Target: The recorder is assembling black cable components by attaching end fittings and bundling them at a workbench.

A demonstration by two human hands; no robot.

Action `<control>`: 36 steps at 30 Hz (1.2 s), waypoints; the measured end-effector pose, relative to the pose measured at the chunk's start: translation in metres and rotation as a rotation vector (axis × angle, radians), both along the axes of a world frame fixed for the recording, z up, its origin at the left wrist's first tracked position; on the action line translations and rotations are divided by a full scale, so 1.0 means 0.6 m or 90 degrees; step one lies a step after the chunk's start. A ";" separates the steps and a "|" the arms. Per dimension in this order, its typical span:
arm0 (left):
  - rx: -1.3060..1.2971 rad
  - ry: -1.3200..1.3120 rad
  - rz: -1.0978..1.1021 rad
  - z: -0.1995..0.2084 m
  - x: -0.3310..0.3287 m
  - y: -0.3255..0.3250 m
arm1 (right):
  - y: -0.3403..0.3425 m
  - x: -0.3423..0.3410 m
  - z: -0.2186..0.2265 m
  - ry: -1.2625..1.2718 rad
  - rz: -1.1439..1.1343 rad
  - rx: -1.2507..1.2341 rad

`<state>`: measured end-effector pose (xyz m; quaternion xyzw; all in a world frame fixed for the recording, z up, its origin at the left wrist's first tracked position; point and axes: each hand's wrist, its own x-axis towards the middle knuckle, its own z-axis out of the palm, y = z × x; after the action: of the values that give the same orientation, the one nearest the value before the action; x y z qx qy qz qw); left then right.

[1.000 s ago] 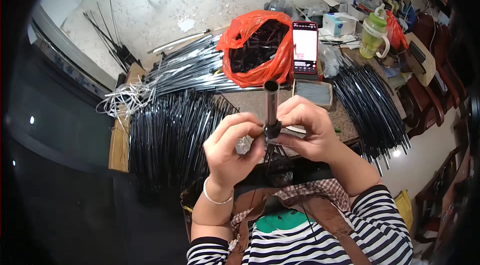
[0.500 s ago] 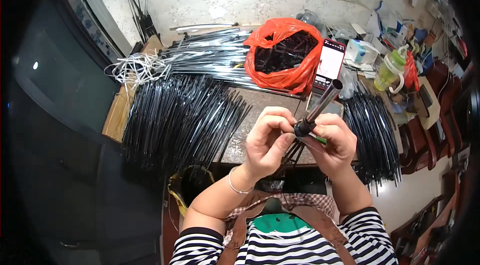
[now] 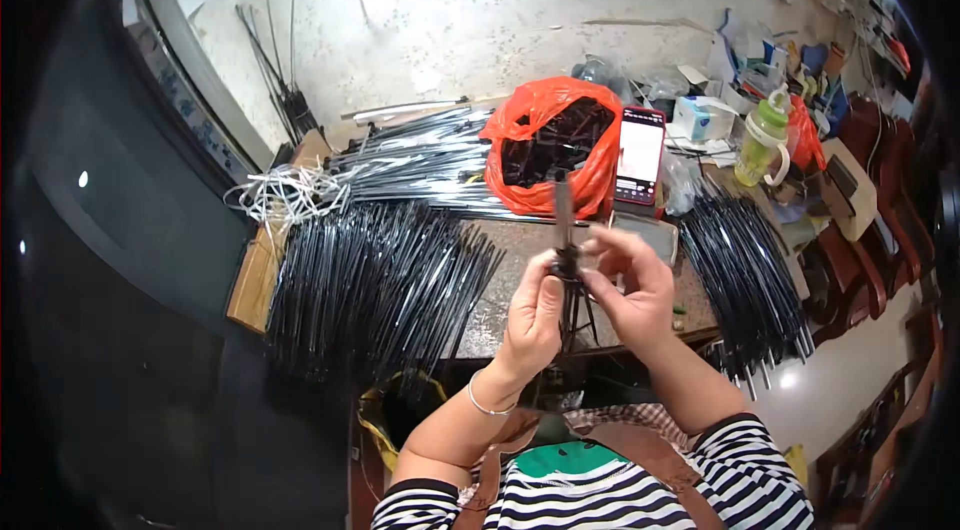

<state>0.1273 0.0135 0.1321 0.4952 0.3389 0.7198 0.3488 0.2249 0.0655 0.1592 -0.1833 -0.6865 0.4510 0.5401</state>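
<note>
- Grey tube (image 3: 564,215) stands near-upright above the counter (image 3: 486,314), toward its front edge.
- Left hand (image 3: 535,322), nearer, pinches its black collar (image 3: 567,260); right hand (image 3: 637,302) curls beside it, blurred, pinch impossible to tell.
- Black rods (image 3: 365,285) cover the counter's left edge.

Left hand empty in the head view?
No, the left hand grips the black collar at the base of the dark tube.

Tube (image 3: 564,215) between rod bundles (image 3: 380,280), bag (image 3: 530,198) behind, phone (image 3: 639,155) right
</note>
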 end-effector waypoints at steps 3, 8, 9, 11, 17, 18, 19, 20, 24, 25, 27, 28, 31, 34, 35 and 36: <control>0.029 -0.128 0.056 -0.008 0.016 0.002 | -0.002 -0.003 -0.012 0.033 0.066 -0.134; 0.034 -0.223 0.015 -0.006 0.022 0.004 | -0.028 -0.017 -0.011 0.006 -0.117 0.103; 0.052 -0.221 0.019 -0.006 0.021 0.004 | -0.031 -0.016 -0.005 -0.008 -0.127 0.113; 0.070 -0.180 0.054 -0.007 0.020 0.005 | -0.020 -0.017 -0.007 0.002 -0.078 0.092; 0.105 -0.036 0.071 -0.006 0.008 0.007 | 0.011 0.002 0.008 0.058 0.269 -0.265; 0.102 -0.037 0.069 -0.008 0.005 0.007 | 0.009 0.000 0.000 0.058 0.268 -0.268; 0.083 -0.061 0.039 -0.011 0.001 0.007 | 0.006 -0.002 -0.011 0.075 0.242 -0.249; 0.065 -0.085 0.009 -0.013 -0.002 0.008 | 0.005 -0.005 -0.018 0.093 0.217 -0.230; 0.063 -0.054 -0.009 -0.012 -0.010 0.009 | 0.000 -0.013 -0.008 -0.014 0.033 0.101; 0.059 -0.057 -0.004 -0.014 -0.010 0.006 | -0.004 -0.010 -0.005 -0.030 0.042 0.112; 0.032 -0.101 -0.012 -0.019 -0.011 0.003 | -0.002 -0.014 -0.002 -0.037 0.072 0.072; 0.023 -0.122 -0.014 -0.019 -0.014 0.002 | 0.002 -0.020 0.002 -0.040 0.099 0.040; 0.077 0.085 0.153 -0.012 -0.009 0.005 | 0.011 -0.024 0.008 0.053 0.244 -0.211; 0.078 0.177 0.169 -0.008 -0.017 -0.001 | -0.003 -0.023 0.005 0.030 0.215 -0.214; 0.081 0.122 0.126 -0.004 -0.016 -0.002 | -0.009 -0.022 0.003 0.012 0.154 -0.182; 0.084 0.068 0.083 -0.001 -0.015 -0.003 | -0.010 -0.021 0.003 0.013 0.158 -0.180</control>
<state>0.1184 0.0120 0.1316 0.5315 0.3402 0.7346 0.2493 0.2122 0.0598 0.1610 -0.1669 -0.6281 0.6079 0.4562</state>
